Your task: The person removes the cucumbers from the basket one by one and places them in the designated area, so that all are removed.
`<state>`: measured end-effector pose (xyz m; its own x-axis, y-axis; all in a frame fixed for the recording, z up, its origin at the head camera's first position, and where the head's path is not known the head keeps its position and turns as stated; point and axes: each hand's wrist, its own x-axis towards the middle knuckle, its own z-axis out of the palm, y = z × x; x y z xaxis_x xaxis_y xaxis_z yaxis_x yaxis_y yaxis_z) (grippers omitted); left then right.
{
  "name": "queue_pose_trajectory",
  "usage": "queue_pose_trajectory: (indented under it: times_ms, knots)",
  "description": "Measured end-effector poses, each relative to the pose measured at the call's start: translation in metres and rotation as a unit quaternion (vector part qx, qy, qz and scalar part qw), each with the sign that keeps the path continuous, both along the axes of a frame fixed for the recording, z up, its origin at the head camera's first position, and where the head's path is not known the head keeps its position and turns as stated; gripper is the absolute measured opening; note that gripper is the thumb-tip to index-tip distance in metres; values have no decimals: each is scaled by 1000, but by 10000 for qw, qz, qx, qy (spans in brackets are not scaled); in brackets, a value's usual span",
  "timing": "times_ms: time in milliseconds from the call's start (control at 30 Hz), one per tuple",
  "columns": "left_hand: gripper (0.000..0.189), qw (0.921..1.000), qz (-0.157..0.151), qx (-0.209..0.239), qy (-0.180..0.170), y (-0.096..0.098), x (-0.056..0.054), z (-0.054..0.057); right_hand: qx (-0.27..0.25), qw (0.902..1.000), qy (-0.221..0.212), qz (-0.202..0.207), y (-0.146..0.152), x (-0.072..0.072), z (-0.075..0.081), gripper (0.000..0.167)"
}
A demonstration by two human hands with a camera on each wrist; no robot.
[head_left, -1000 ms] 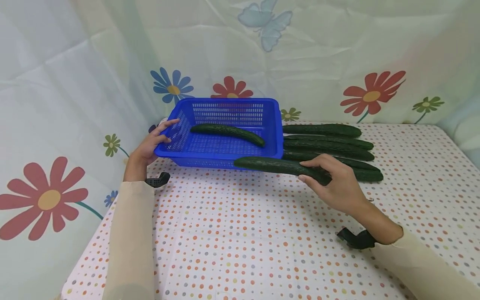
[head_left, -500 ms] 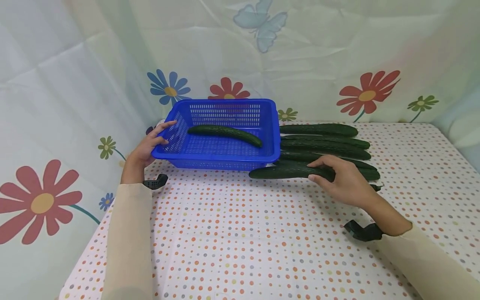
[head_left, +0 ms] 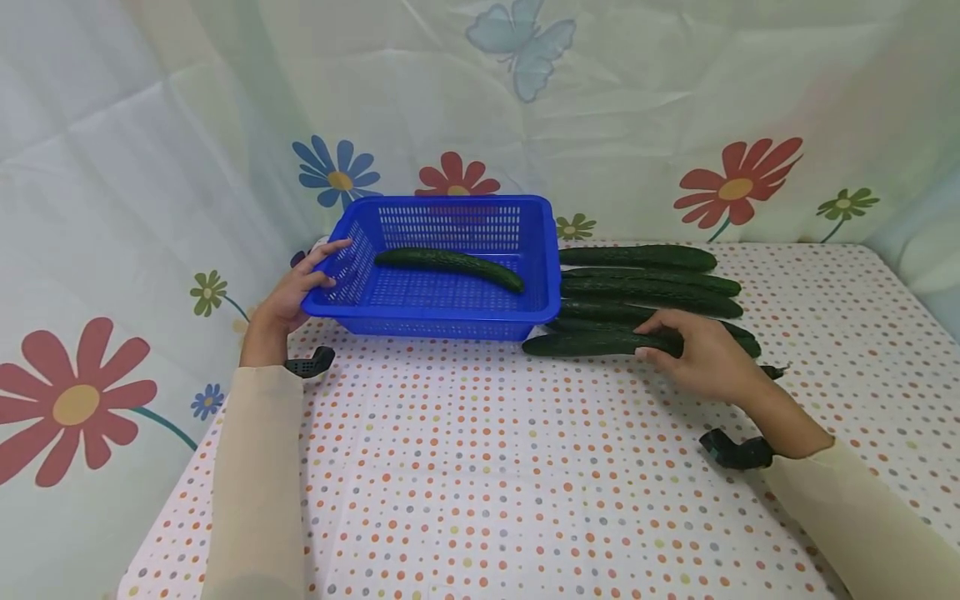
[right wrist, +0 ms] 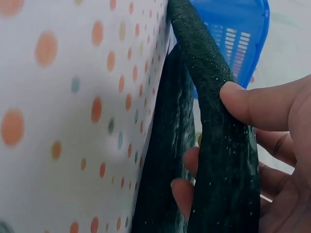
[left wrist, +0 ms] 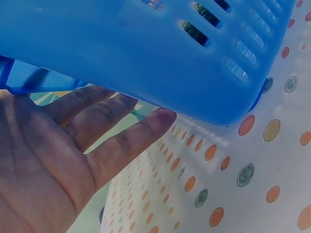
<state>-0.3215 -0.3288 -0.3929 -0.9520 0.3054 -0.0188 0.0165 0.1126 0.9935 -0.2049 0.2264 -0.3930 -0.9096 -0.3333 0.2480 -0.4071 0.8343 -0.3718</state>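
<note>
A blue slotted plastic basket (head_left: 435,323) stands at the back of the table with one dark green cucumber (head_left: 450,262) lying in it. My left hand (head_left: 283,302) grips its left rim, some fingers over the edge; in the left wrist view, other fingers (left wrist: 131,145) reach under the rim against the outer wall. To the right of the basket, my right hand (head_left: 705,357) holds another cucumber (head_left: 581,343) between thumb and fingers. In the right wrist view this held cucumber (right wrist: 206,73) lies close over the table, beside another cucumber (right wrist: 165,145).
Several cucumbers (head_left: 652,289) lie side by side at the basket's right, their left ends at its wall. A dotted cloth (head_left: 465,467) covers the table. A flowered backdrop (head_left: 622,117) hangs right behind.
My right hand has carried the cucumber rightward, from overlapping the basket's front right corner down to the near side of the row. The left hand keeps its place on the basket rim.
</note>
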Motion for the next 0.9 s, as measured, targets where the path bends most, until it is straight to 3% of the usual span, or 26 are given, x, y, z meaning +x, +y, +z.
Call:
queue_pose_trajectory:
  times_ms: [400, 900]
  knots:
    - [68, 10000, 26, 47, -19, -1, -2, -1, 236, 9978, -454, -429, 6, -3, 1, 27]
    - [68, 9998, 164, 55, -68, -2, -3, -3, 325, 9966, -569, -494, 9, -5, 1, 31]
